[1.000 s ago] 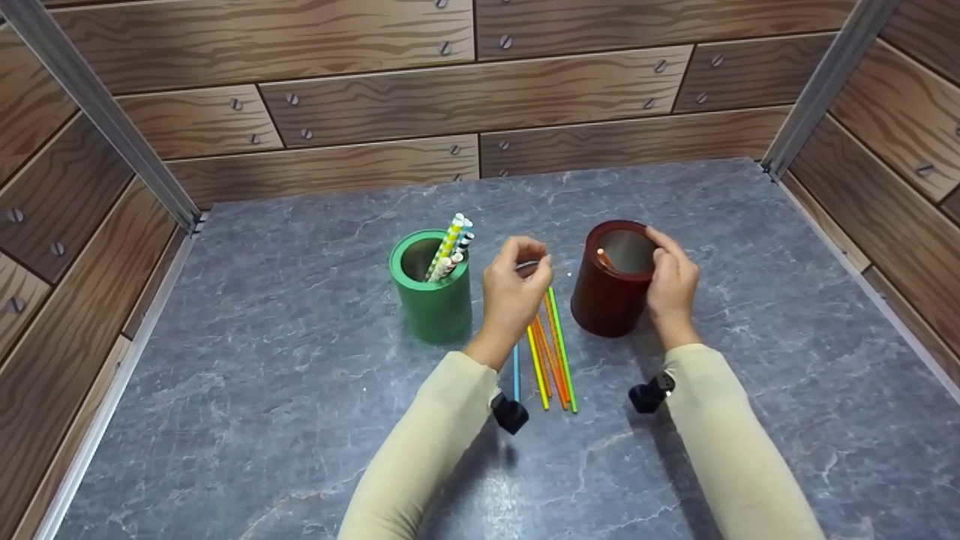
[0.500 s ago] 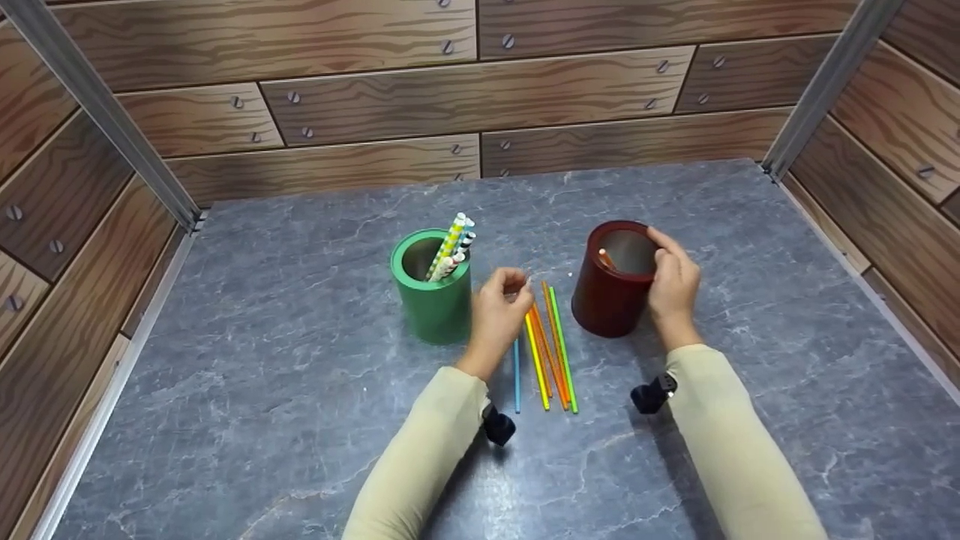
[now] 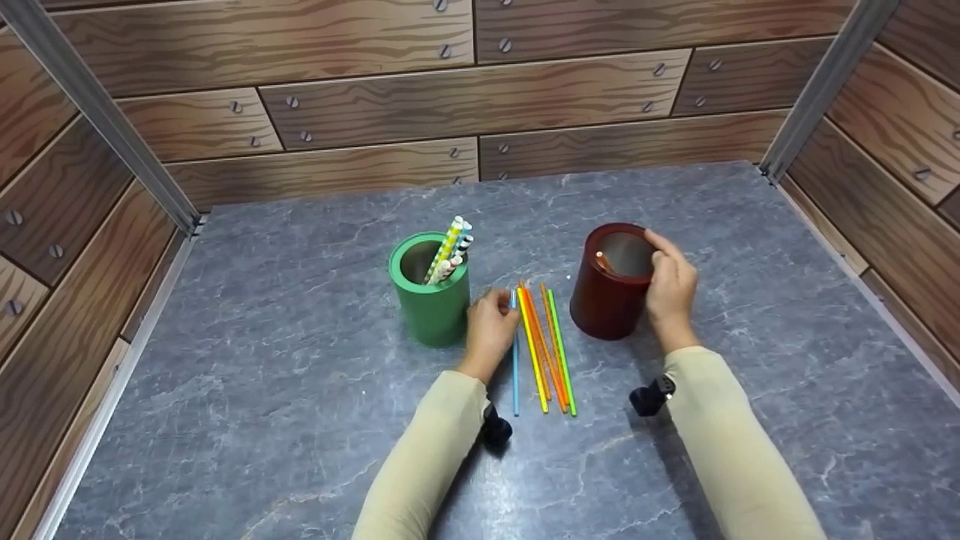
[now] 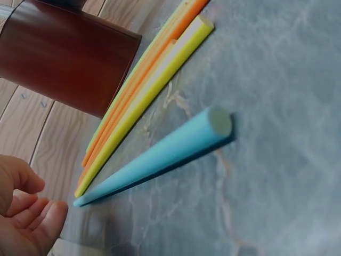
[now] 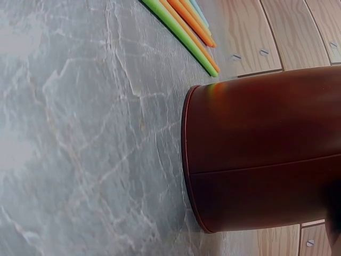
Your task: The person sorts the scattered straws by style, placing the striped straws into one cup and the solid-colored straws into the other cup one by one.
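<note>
My left hand (image 3: 491,330) is at the far end of a thin blue stick (image 3: 516,382) lying on the table. In the left wrist view, thumb and fingers are loosely bent and apart, just beside the tip of the blue stick (image 4: 160,160), with nothing between them. Right of it lie several yellow, orange and green sticks (image 3: 541,352), roughly side by side. My right hand (image 3: 673,296) holds the upright dark red can (image 3: 607,304) by its right side and rim. Inside leans an orange stick (image 3: 603,261) with a pale tip. In the right wrist view the fingers are mostly hidden.
A green can (image 3: 435,315) with several patterned sticks (image 3: 448,251) stands just left of the left hand. The grey marbled table (image 3: 262,360) is bounded by wood-pattern walls (image 3: 375,112) at the back and sides.
My left hand has moved left and toward the body, from above the coloured sticks to the blue stick's far end. The right hand and the dark red can stay in place.
</note>
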The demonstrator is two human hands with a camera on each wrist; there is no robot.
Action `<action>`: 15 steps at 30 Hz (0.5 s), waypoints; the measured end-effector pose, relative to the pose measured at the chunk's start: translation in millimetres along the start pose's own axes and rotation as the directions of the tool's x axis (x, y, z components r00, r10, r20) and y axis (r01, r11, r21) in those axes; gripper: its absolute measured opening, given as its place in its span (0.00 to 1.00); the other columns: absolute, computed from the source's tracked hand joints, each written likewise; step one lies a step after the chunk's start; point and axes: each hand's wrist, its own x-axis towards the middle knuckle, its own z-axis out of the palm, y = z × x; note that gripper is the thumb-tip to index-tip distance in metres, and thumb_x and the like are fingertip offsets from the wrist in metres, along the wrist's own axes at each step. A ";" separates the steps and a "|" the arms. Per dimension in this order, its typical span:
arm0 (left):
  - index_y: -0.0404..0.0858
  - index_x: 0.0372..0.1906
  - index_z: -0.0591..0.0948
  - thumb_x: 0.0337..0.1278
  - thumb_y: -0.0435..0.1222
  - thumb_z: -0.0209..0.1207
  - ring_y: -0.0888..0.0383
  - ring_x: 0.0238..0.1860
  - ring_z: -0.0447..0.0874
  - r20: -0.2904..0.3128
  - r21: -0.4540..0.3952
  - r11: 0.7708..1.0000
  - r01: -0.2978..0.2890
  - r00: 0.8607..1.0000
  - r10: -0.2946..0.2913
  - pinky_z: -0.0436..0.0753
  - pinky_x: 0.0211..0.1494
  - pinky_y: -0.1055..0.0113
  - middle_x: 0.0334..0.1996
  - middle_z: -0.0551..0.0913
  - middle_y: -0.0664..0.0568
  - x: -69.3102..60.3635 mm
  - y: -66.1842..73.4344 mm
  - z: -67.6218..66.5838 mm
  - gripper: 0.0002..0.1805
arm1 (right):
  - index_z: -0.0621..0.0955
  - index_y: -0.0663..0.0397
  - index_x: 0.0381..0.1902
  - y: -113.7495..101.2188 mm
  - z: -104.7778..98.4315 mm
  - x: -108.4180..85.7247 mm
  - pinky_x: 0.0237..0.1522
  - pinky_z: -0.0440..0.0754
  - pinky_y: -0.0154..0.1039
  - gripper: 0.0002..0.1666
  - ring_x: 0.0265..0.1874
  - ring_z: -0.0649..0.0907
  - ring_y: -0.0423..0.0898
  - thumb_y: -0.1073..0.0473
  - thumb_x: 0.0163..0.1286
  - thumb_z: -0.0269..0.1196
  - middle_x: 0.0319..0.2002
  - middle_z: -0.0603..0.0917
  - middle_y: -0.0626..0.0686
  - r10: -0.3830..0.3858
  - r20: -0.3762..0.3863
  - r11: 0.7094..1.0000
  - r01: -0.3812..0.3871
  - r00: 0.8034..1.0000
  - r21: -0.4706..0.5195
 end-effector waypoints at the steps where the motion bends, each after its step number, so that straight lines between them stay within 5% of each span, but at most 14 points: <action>1: 0.29 0.36 0.81 0.40 0.26 0.56 0.54 0.31 0.79 -0.003 0.012 1.000 0.003 1.000 -0.003 0.77 0.36 0.67 0.29 0.83 0.45 -0.4 -0.7 1.4 0.12 | 0.78 0.72 0.50 0.3 -0.3 -0.2 0.60 0.67 0.39 0.22 0.57 0.74 0.54 0.73 0.62 0.43 0.52 0.78 0.65 0.003 -0.001 1.000 -0.003 1.000 -0.001; 15: 0.34 0.43 0.82 0.43 0.26 0.56 0.55 0.32 0.79 0.047 0.019 0.988 0.156 0.987 -0.157 0.77 0.35 0.66 0.31 0.83 0.48 3.2 -7.0 10.4 0.17 | 0.78 0.73 0.50 2.0 -1.1 0.0 0.60 0.67 0.39 0.22 0.56 0.74 0.54 0.73 0.62 0.43 0.52 0.78 0.66 -0.025 0.015 1.000 0.025 1.000 -0.013</action>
